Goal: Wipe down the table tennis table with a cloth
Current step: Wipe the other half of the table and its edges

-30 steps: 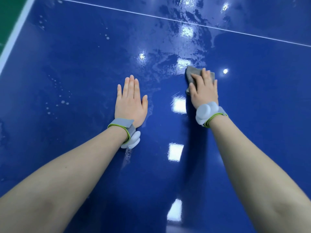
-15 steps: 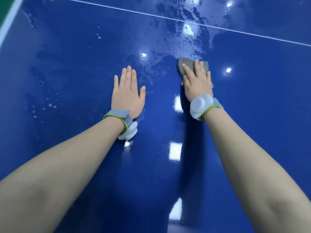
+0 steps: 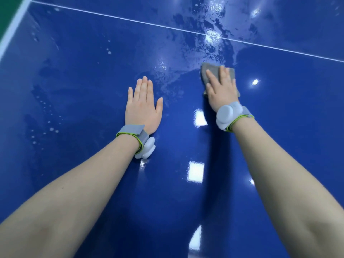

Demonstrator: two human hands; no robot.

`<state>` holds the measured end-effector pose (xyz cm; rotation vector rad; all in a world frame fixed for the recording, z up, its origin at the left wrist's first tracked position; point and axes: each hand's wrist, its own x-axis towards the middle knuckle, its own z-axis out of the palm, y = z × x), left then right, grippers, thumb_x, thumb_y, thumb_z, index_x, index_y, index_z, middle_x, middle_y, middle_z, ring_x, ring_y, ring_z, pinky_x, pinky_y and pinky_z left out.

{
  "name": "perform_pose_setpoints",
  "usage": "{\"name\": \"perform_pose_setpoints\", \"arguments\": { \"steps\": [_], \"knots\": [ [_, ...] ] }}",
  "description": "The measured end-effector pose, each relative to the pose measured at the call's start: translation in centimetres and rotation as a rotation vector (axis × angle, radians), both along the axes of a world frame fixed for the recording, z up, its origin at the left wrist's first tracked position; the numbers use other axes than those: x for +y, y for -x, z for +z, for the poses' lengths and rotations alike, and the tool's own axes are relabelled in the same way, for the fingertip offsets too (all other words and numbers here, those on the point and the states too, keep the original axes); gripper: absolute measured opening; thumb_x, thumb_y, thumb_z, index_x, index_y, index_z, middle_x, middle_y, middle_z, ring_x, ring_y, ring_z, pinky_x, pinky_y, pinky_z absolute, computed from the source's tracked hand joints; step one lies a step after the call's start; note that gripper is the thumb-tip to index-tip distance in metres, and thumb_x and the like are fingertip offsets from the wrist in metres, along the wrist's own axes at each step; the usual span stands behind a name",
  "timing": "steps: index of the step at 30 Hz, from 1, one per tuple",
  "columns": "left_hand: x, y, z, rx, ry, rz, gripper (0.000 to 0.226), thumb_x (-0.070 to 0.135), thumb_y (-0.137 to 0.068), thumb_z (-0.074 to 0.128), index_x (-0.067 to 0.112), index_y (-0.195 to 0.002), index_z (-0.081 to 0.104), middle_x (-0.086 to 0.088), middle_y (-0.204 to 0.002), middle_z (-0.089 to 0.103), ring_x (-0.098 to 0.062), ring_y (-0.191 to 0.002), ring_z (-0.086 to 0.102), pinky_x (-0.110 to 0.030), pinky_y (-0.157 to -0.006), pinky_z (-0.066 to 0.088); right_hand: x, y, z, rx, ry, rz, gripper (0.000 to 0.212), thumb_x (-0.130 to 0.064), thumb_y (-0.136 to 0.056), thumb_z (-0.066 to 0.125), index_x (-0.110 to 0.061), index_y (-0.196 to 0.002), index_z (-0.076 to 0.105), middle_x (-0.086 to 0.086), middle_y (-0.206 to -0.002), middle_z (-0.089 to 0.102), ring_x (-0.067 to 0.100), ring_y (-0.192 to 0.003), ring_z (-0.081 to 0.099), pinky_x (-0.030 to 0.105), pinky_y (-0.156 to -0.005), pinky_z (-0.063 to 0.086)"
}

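- Blue and glossy, the table (image 3: 78, 75) fills nearly all we see, with bright squares of ceiling light reflected down its middle.
- At the far left edge we see a white border stripe (image 3: 14, 27), and beyond it a sliver of green floor (image 3: 8, 6).
- Scattered droplets (image 3: 51, 129) lie on the left part of the surface, well apart from our hands.
- A thin white line (image 3: 130, 20) runs across the top, from upper left down toward the right edge.
- Our left hand (image 3: 142, 108) lies flat on the table, palm down, fingers straight and close together, thumb out to the side; it holds nothing.
- On that wrist we wear a grey band (image 3: 131, 132) with a green edge and a white round device (image 3: 146, 150) on its inner side.
- Between our hands and further up, a wet smeared patch (image 3: 201, 47) shines, reaching across the white line.
- Our right hand (image 3: 221, 90) presses on the grey cloth (image 3: 206, 71), fingers straight and laid over it, not curled round it.
- The cloth lies flat on the table at the near edge of the wet patch, its far corners showing past our fingertips.
- Our right wrist carries a white round device (image 3: 228, 115) on top, with a grey, green-edged strap (image 3: 245, 115).
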<state>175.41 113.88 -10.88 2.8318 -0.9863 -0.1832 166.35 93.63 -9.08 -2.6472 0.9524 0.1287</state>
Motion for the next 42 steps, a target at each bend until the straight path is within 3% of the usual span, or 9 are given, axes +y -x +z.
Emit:
{"name": "perform_pose_setpoints", "arguments": {
  "steps": [3,6,14,17,23,27,36,38,42],
  "knots": [
    [-0.4,-0.5,-0.1,-0.008,-0.004,0.009,0.061,0.039,-0.099,0.020,0.006,-0.148,0.005,-0.006,-0.157,0.001,-0.018,-0.145,-0.002,-0.037,-0.118,-0.004,-1.9,-0.4,0.0,0.026,0.029,-0.163,0.048,-0.027,-0.104,0.024,-0.025,-0.151,0.018,0.010,-0.160,-0.002,0.023,-0.147,-0.006,0.039,-0.117,-0.003],
    [-1.1,-1.1,-0.1,-0.014,-0.012,0.003,0.062,0.040,-0.099,0.019,0.006,-0.148,0.003,-0.007,-0.157,0.001,-0.019,-0.145,-0.003,-0.037,-0.118,-0.004,-2.0,-1.7,-0.3,0.040,0.049,-0.179,0.049,-0.027,-0.104,0.023,-0.024,-0.152,0.015,0.012,-0.159,-0.004,0.024,-0.147,-0.007,0.041,-0.117,-0.005],
    [-2.1,-1.8,0.0,-0.019,-0.007,-0.022,0.063,0.042,-0.099,0.019,0.004,-0.147,0.005,-0.009,-0.157,0.002,-0.020,-0.145,-0.002,-0.038,-0.118,-0.004,2.5,-5.5,-0.4,-0.005,0.030,0.182,0.049,-0.032,-0.104,0.024,-0.027,-0.152,0.012,0.007,-0.160,-0.006,0.020,-0.147,-0.009,0.037,-0.115,-0.007],
    [-2.3,-2.1,0.0,-0.016,-0.011,-0.020,0.063,0.042,-0.099,0.019,0.005,-0.148,0.004,-0.008,-0.157,0.001,-0.019,-0.145,-0.003,-0.037,-0.117,-0.005,1.0,-5.1,-0.5,-0.009,0.002,0.213,0.048,-0.031,-0.104,0.025,-0.028,-0.151,0.016,0.004,-0.160,-0.004,0.018,-0.147,-0.008,0.035,-0.116,-0.006],
    [-2.3,-2.1,0.1,-0.003,-0.008,-0.028,0.064,0.042,-0.098,0.019,0.005,-0.148,0.001,-0.007,-0.157,-0.002,-0.019,-0.145,-0.005,-0.037,-0.117,-0.006,-4.8,-3.5,-0.1,0.039,0.046,-0.144,0.048,-0.030,-0.104,0.023,-0.028,-0.152,0.015,0.008,-0.160,-0.003,0.021,-0.147,-0.006,0.040,-0.117,-0.003],
    [-2.3,-2.2,0.0,-0.014,-0.013,-0.019,0.065,0.043,-0.098,0.018,0.005,-0.147,0.001,-0.008,-0.157,-0.002,-0.019,-0.145,-0.005,-0.037,-0.117,-0.006,-5.3,-5.1,-0.2,0.060,0.034,-0.210,0.050,-0.034,-0.103,0.022,-0.029,-0.152,0.012,0.007,-0.160,-0.005,0.021,-0.147,-0.008,0.042,-0.117,-0.005],
    [-2.4,-2.2,0.2,-0.002,-0.013,-0.027,0.065,0.043,-0.098,0.019,0.006,-0.148,0.001,-0.007,-0.157,-0.002,-0.019,-0.145,-0.005,-0.038,-0.117,-0.006,-1.3,-9.2,-0.3,0.033,0.004,0.157,0.049,-0.035,-0.103,0.025,-0.033,-0.151,0.013,0.002,-0.160,-0.004,0.017,-0.147,-0.008,0.039,-0.116,-0.005],
    [-2.4,-2.3,0.1,0.000,-0.010,-0.026,0.065,0.044,-0.098,0.018,0.006,-0.148,0.001,-0.007,-0.157,-0.002,-0.018,-0.145,-0.006,-0.037,-0.117,-0.006,-3.2,-8.6,-0.2,0.038,0.007,0.097,0.049,-0.035,-0.103,0.025,-0.035,-0.151,0.014,0.001,-0.160,-0.004,0.015,-0.147,-0.008,0.039,-0.116,-0.005],
    [-2.3,-2.4,0.0,-0.002,-0.012,-0.029,0.065,0.044,-0.098,0.017,0.006,-0.148,0.000,-0.007,-0.157,-0.003,-0.019,-0.145,-0.006,-0.038,-0.117,-0.006,-5.6,-7.2,-0.6,0.095,0.068,-0.272,0.050,-0.038,-0.103,0.022,-0.033,-0.151,0.011,0.012,-0.159,-0.008,0.026,-0.146,-0.011,0.043,-0.117,-0.005]
  ]
}}
